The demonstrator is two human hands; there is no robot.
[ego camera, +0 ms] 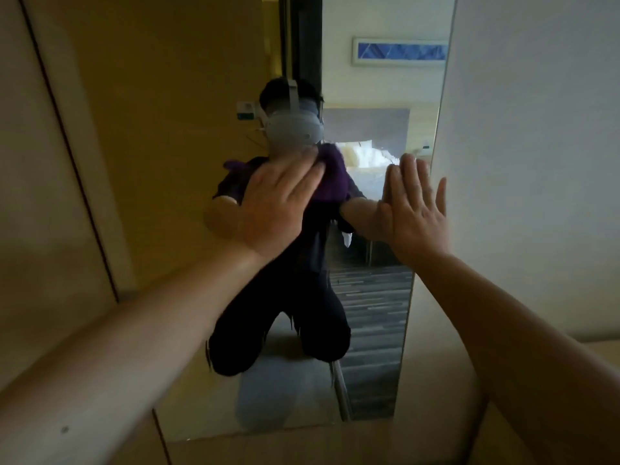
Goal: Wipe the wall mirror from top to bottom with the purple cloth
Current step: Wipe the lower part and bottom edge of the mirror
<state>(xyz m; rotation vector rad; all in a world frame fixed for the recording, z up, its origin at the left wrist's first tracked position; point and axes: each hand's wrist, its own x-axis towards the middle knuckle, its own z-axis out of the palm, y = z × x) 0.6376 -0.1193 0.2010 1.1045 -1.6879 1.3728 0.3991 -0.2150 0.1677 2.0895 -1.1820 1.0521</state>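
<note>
A tall wall mirror [369, 313] runs from the top of the view down to near the floor. It reflects a kneeling person in dark clothes. My left hand [278, 206] presses the purple cloth [330, 176] flat against the glass at about mid-height; most of the cloth is hidden under the palm. My right hand [414, 209] lies open and flat, fingers up, at the mirror's right edge, holding nothing.
A white wall [536, 162] borders the mirror on the right. Tan wooden panels [151, 129] with a dark vertical seam stand to the left. The glass reflects a bed, a framed blue picture and striped flooring.
</note>
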